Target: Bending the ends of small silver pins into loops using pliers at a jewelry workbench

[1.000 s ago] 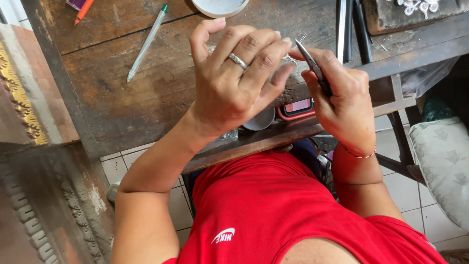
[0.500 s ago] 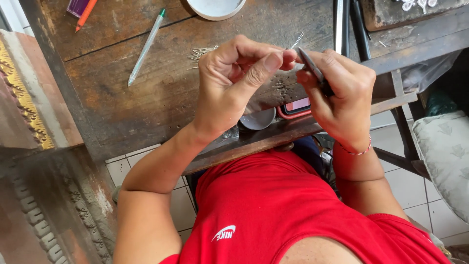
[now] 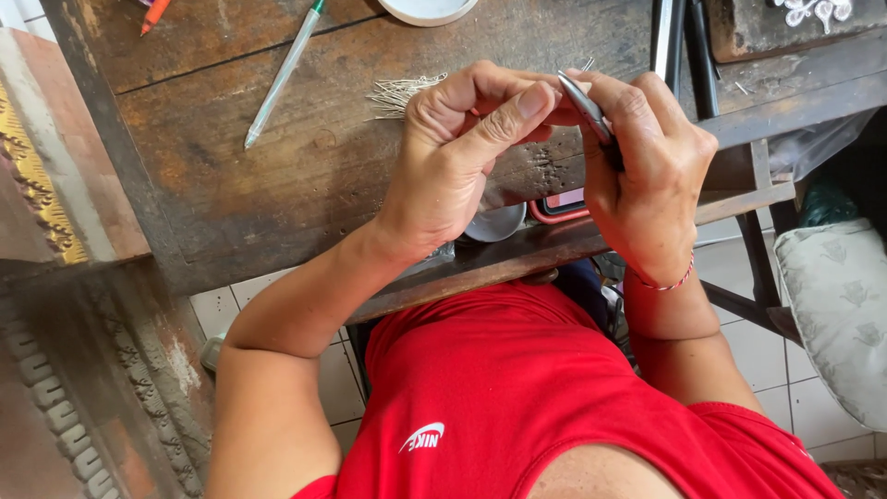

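Left hand (image 3: pixel 462 157) pinched at tweezers' tip, right hand (image 3: pixel 647 176) gripping tweezers (image 3: pixel 587 109), over workbench (image 3: pixel 277 185)

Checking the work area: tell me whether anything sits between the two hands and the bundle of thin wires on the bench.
Nothing visible does. The left hand and the right hand, which grips the tweezers, meet just above the wooden bench; the wire bundle lies right beside the left hand.

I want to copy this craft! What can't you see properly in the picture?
Head view:
- What the left hand pinches: hidden by its fingers.
- Metal tool in the right hand: lower part hidden by the fingers.
- White dish: cut off by the top edge.
- Thin wires: too fine to count.
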